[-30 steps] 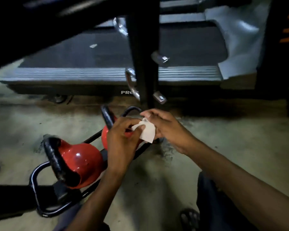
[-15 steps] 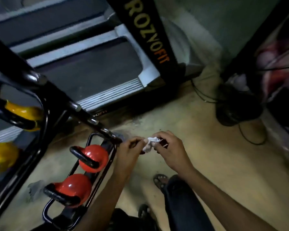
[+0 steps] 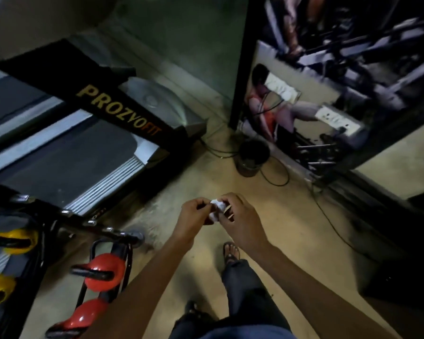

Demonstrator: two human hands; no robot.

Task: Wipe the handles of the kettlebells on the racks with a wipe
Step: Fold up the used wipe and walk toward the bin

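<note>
Kettlebells are no longer under the hands; a second ago both hands sat at the handle of a red one on the lowest rail, with the wipe spread flat, and now I see them lifted well clear of it. The wipe (image 3: 217, 209) is bunched into a small white wad between them; the left hand (image 3: 194, 216) pinches its near edge with curled fingertips, and the right hand (image 3: 240, 221) curls thumb and fingers round the other side. I read that as that handle being finished, or the wipe being refolded for a fresh face, though I cannot tell which. The rack (image 3: 88, 223) lies down and to the left of the left hand, well apart from it. Counting: two red kettlebells (image 3: 103, 267) on the bottom rail, two yellow kettlebells (image 3: 12, 238) on a higher level further left, partly cut by the edge; one wipe; one treadmill (image 3: 83, 143) beyond the left hand; one dark bucket (image 3: 252, 155) ahead of the right hand.
</note>
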